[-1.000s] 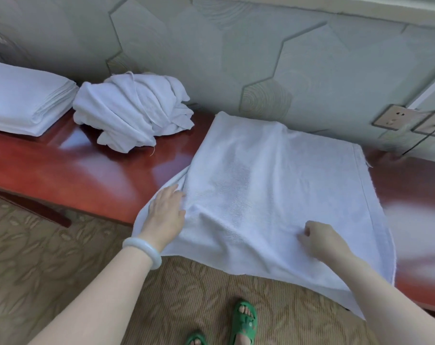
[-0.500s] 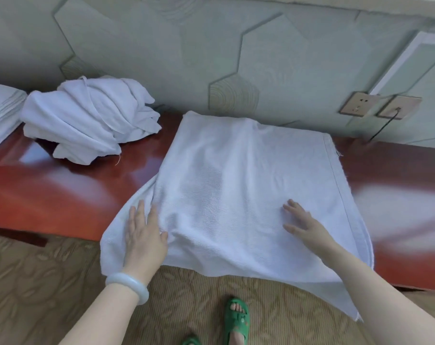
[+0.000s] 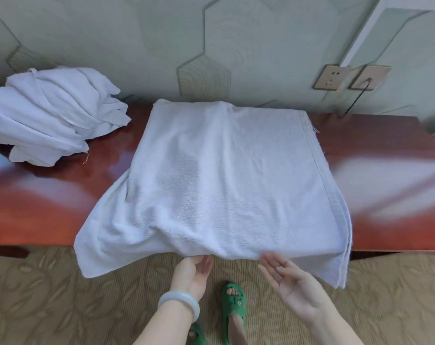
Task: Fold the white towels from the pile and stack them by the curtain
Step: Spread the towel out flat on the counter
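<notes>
**Item: spread towel** (image 3: 226,175), one, white, doubled over. It lies flat on the red surface (image 3: 385,185) straight ahead of the person. Its far edge is at the wall and its near hem droops over the front edge. It looks roughly square, so I can name no long axis. The left near corner sags lowest.

**Hands:** two, both palm-up just under that near hem.
- The left hand (image 3: 192,271) has relaxed fingers with the tips touching the hem, and I can see no grip.
- The right hand (image 3: 292,280) is spread wide and holds nothing, just short of the cloth.
- The left hand is nearer.

**Likely next move:** lift the hem away toward the wall.

**Pile** (image 3: 52,115): one, rumpled, on the surface at far left. I cannot count the towels in it.

**Wall sockets** (image 3: 332,77): two.
</notes>
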Action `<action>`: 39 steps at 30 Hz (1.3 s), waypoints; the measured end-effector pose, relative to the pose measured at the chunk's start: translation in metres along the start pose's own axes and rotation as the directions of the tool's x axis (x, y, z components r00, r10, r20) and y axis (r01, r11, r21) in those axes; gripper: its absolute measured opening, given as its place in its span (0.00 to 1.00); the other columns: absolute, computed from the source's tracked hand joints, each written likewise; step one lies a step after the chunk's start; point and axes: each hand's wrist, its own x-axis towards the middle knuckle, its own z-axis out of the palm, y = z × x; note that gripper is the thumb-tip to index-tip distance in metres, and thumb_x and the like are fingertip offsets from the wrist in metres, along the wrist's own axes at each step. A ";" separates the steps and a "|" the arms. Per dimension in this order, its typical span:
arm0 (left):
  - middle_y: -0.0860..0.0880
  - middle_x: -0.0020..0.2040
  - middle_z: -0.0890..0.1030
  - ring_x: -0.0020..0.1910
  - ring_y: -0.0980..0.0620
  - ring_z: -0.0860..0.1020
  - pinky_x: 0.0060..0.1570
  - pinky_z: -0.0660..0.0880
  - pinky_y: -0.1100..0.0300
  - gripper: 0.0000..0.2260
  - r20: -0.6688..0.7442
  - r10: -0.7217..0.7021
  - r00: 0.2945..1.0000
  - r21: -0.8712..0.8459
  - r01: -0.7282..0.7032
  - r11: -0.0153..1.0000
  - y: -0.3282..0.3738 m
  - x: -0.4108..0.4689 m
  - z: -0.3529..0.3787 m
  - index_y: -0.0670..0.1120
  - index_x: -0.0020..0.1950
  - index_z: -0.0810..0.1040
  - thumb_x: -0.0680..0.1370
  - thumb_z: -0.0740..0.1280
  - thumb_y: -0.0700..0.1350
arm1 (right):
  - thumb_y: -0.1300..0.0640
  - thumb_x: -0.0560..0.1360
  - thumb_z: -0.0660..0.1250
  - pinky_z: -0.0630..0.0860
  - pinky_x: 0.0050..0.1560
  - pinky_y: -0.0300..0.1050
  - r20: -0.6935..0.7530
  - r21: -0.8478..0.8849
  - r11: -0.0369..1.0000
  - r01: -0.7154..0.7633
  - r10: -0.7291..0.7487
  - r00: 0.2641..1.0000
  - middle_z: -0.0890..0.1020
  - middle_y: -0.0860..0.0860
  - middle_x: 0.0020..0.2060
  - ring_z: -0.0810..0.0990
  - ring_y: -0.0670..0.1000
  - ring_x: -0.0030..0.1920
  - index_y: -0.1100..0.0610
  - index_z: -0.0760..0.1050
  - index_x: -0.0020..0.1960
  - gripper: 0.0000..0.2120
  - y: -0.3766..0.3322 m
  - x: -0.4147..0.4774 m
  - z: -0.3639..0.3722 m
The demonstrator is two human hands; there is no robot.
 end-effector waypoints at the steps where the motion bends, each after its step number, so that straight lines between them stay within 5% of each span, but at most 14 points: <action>1: 0.41 0.58 0.78 0.59 0.42 0.76 0.65 0.71 0.49 0.17 0.001 0.000 1.000 -0.020 0.000 1.000 -0.001 0.000 -0.003 0.38 0.65 0.75 0.77 0.62 0.29 | 0.76 0.65 0.63 0.83 0.42 0.55 -0.061 -0.041 0.997 -0.066 0.064 0.996 0.79 0.68 0.56 0.81 0.65 0.55 0.73 0.76 0.57 0.21 0.008 0.003 -0.006; 4: 0.41 0.57 0.79 0.61 0.42 0.76 0.66 0.70 0.47 0.11 0.018 -0.020 1.000 -0.081 0.021 0.996 -0.004 0.001 -0.013 0.38 0.59 0.76 0.79 0.62 0.31 | 0.75 0.53 0.75 0.83 0.38 0.57 -0.232 -0.020 0.998 -0.062 0.056 0.971 0.76 0.69 0.59 0.77 0.65 0.56 0.71 0.71 0.60 0.36 0.025 0.018 -0.021; 8: 0.38 0.57 0.77 0.63 0.40 0.75 0.68 0.69 0.45 0.06 0.024 -0.048 0.999 -0.165 0.052 0.985 0.000 0.002 -0.021 0.37 0.54 0.76 0.80 0.61 0.32 | 0.68 0.35 0.85 0.75 0.56 0.57 -0.252 0.220 0.965 0.140 -0.082 0.964 0.79 0.62 0.55 0.77 0.60 0.56 0.65 0.73 0.56 0.50 0.020 0.027 -0.024; 13: 0.39 0.58 0.78 0.56 0.42 0.78 0.64 0.72 0.46 0.06 -0.015 -0.031 0.999 -0.129 0.028 0.991 0.006 0.003 -0.025 0.37 0.55 0.76 0.80 0.61 0.33 | 0.62 0.80 0.62 0.66 0.68 0.55 -0.436 0.221 0.941 0.258 -0.141 0.889 0.76 0.57 0.62 0.72 0.55 0.64 0.59 0.72 0.50 0.01 0.005 0.028 -0.032; 16: 0.37 0.53 0.79 0.49 0.41 0.78 0.55 0.76 0.46 0.05 -0.076 -0.043 0.996 0.071 0.048 0.996 0.012 -0.006 -0.026 0.35 0.55 0.75 0.80 0.63 0.33 | 0.63 0.81 0.59 0.71 0.62 0.53 -0.546 0.039 0.987 0.156 -0.110 0.831 0.74 0.63 0.64 0.74 0.58 0.56 0.66 0.72 0.55 0.07 0.000 0.023 -0.043; 18: 0.37 0.50 0.79 0.45 0.40 0.80 0.47 0.80 0.48 0.06 -0.078 -0.050 0.996 0.538 0.084 0.839 0.024 -0.022 -0.020 0.38 0.56 0.75 0.80 0.65 0.38 | 0.64 0.80 0.62 0.76 0.49 0.53 -0.539 -0.261 0.965 -0.013 -0.135 0.831 0.78 0.67 0.51 0.77 0.61 0.48 0.72 0.70 0.61 0.14 -0.007 0.014 -0.040; 21: 0.43 0.44 0.82 0.38 0.49 0.79 0.45 0.80 0.53 0.04 0.126 -0.039 0.991 0.977 -0.117 0.179 0.056 -0.045 0.000 0.44 0.48 0.77 0.79 0.65 0.44 | 0.66 0.73 0.70 0.79 0.35 0.47 -0.375 -0.721 0.668 -0.184 -0.154 0.914 0.82 0.63 0.37 0.81 0.57 0.36 0.71 0.76 0.52 0.11 -0.028 -0.001 -0.007; 25: 0.50 0.42 0.84 0.43 0.54 0.81 0.50 0.76 0.58 0.05 0.489 0.359 0.795 0.839 -0.542 0.057 0.103 -0.047 0.045 0.48 0.43 0.79 0.76 0.66 0.39 | 0.69 0.77 0.61 0.81 0.40 0.44 -0.080 -0.888 0.449 0.102 -0.369 0.926 0.84 0.61 0.37 0.82 0.55 0.37 0.66 0.79 0.45 0.09 -0.065 0.006 0.067; 28: 0.51 0.68 0.74 0.68 0.52 0.70 0.65 0.63 0.65 0.14 0.643 0.548 0.534 0.754 -0.567 -0.332 0.122 -0.026 0.070 0.48 0.65 0.75 0.80 0.64 0.43 | 0.66 0.77 0.60 0.76 0.54 0.44 0.111 -0.933 0.203 0.297 -0.622 0.775 0.84 0.51 0.52 0.81 0.53 0.55 0.58 0.79 0.56 0.12 -0.082 0.041 0.114; 30: 0.49 0.80 0.52 0.79 0.49 0.50 0.76 0.48 0.55 0.27 0.645 0.431 0.631 0.744 -0.390 -0.543 0.123 -0.001 0.068 0.49 0.79 0.56 0.82 0.58 0.52 | 0.60 0.80 0.60 0.64 0.66 0.42 0.301 -0.953 -0.153 0.262 -0.598 0.743 0.71 0.48 0.69 0.66 0.51 0.71 0.55 0.69 0.71 0.19 -0.084 0.075 0.126; 33: 0.54 0.78 0.33 0.78 0.50 0.36 0.75 0.38 0.48 0.35 0.580 0.334 0.743 0.720 -0.275 -0.638 0.109 0.019 0.053 0.57 0.77 0.33 0.73 0.40 0.67 | 0.42 0.81 0.49 0.37 0.74 0.43 0.472 -0.787 -0.595 0.162 -0.413 0.779 0.45 0.48 0.78 0.42 0.49 0.78 0.50 0.47 0.79 0.30 -0.080 0.114 0.109; 35: 0.57 0.74 0.28 0.76 0.52 0.32 0.74 0.36 0.49 0.36 0.614 0.305 0.728 0.684 -0.297 -0.666 0.096 0.016 0.048 0.60 0.72 0.27 0.66 0.32 0.66 | 0.35 0.76 0.40 0.30 0.73 0.40 0.496 -0.747 -0.654 0.119 -0.430 0.754 0.43 0.45 0.77 0.39 0.46 0.77 0.47 0.44 0.79 0.34 -0.078 0.115 0.083; 37: 0.58 0.74 0.29 0.76 0.56 0.34 0.74 0.38 0.52 0.36 0.636 0.273 0.722 0.667 -0.338 -0.664 0.087 0.012 0.044 0.61 0.74 0.31 0.67 0.34 0.66 | 0.36 0.78 0.42 0.36 0.75 0.42 0.538 -0.712 -0.698 0.081 -0.467 0.702 0.52 0.47 0.78 0.47 0.47 0.78 0.49 0.52 0.79 0.32 -0.078 0.105 0.055; 39: 0.55 0.79 0.47 0.78 0.56 0.51 0.72 0.50 0.57 0.32 0.750 0.281 0.599 0.587 -0.407 -0.700 0.094 0.005 0.043 0.59 0.78 0.54 0.74 0.43 0.63 | 0.37 0.80 0.42 0.44 0.75 0.44 0.546 -0.699 -0.715 0.030 -0.506 0.668 0.63 0.50 0.75 0.57 0.49 0.75 0.52 0.63 0.76 0.32 -0.081 0.094 0.039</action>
